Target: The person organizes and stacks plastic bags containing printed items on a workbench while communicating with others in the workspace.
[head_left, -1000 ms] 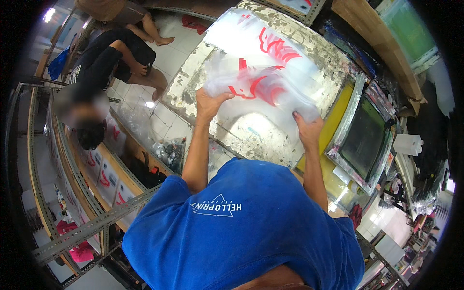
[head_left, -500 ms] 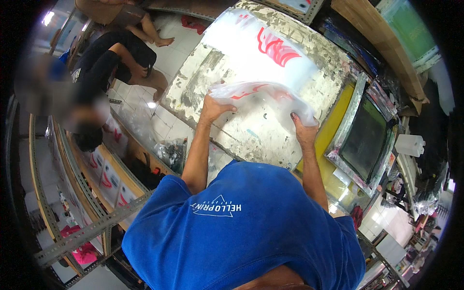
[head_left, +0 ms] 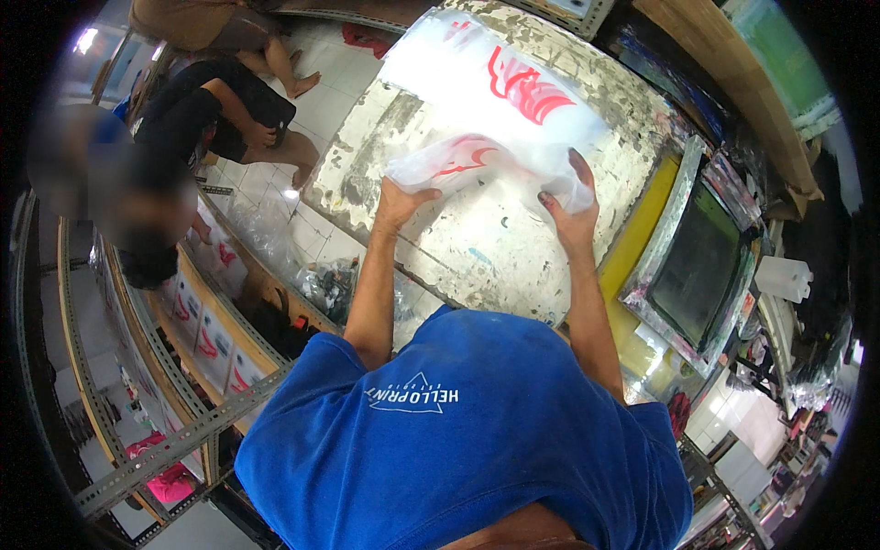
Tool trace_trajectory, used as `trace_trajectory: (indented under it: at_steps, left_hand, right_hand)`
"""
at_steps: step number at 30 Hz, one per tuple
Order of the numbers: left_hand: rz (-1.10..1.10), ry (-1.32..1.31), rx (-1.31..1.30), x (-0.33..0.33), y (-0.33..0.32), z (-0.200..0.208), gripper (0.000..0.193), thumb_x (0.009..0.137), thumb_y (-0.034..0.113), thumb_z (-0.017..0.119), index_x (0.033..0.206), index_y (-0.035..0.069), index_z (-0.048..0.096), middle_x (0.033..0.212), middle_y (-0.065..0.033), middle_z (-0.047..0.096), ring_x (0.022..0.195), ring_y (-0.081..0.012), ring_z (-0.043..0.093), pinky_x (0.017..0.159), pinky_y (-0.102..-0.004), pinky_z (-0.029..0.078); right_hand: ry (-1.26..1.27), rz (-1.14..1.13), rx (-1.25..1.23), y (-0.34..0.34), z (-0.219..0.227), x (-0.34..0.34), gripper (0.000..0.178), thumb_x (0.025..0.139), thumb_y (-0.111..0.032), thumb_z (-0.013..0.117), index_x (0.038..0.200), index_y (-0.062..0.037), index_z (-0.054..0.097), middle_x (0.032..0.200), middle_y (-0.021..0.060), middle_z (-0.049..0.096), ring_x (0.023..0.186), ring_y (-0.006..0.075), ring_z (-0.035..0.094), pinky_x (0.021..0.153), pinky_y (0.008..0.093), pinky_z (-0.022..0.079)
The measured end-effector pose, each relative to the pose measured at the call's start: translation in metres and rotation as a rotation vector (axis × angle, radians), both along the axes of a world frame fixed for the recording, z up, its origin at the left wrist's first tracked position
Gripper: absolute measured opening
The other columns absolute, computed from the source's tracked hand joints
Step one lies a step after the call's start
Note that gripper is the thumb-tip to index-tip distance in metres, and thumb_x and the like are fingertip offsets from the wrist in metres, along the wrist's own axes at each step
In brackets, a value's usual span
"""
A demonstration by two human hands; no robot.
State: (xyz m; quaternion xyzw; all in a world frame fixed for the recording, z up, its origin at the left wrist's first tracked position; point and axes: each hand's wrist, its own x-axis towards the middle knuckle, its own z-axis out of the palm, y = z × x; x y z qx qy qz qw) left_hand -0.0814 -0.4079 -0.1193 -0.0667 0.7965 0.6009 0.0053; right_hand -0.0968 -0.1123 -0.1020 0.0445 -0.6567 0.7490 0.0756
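My left hand (head_left: 401, 203) is closed on the near left edge of a thin, cloudy plastic sheet (head_left: 458, 158) with red print. Its near right end is gripped by my right hand (head_left: 574, 203), which has dark stains on the fingertips. Between my hands the sheet arches up off the worktable (head_left: 467, 261), whose top is cream and blotched with paint. Beyond it, more white plastic sheeting (head_left: 440, 64) with red print lies flat; whether it is a separate piece, I cannot tell.
To the right stand a framed screen (head_left: 692, 266), a yellow panel (head_left: 632, 238) and a white plastic jug (head_left: 784, 278). Racks with printed sheets (head_left: 206, 335) run along the left. A person in black (head_left: 179, 105) bends there, with another person (head_left: 197, 23) behind.
The raised sheet now bulges more toward the left. My right hand has moved slightly left and its fingers reach farther up. The person in black has shifted left.
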Motion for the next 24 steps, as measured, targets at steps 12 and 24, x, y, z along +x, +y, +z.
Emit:
trace_trajectory:
  at_steps: [12, 24]
  left_hand:
    - [0.133, 0.050, 0.150, -0.022, -0.008, -0.002, 0.065, 0.056, 0.003, 0.087, 0.114, -0.001, 0.057, 0.104, -0.0119, 0.066, 0.096, -0.0201, 0.063, 0.085, -0.0321, 0.051]
    - [0.072, 0.128, -0.311, -0.144, 0.042, 0.033, 0.092, 0.047, 0.020, 0.092, 0.123, -0.003, 0.045, 0.108, -0.0204, 0.062, 0.103, -0.0324, 0.060, 0.090, -0.0394, 0.048]
  right_hand:
    - [-0.166, 0.040, 0.057, 0.010, 0.014, -0.039, 0.028, 0.076, 0.004, 0.071, 0.104, 0.0026, 0.063, 0.091, 0.0063, 0.067, 0.082, 0.0145, 0.063, 0.076, 0.0272, 0.051]
    - [-0.351, -0.190, -0.042, 0.056, 0.019, -0.083, 0.046, 0.075, 0.011, 0.065, 0.119, 0.0011, 0.055, 0.107, 0.0119, 0.065, 0.095, 0.0212, 0.063, 0.085, 0.0311, 0.049]
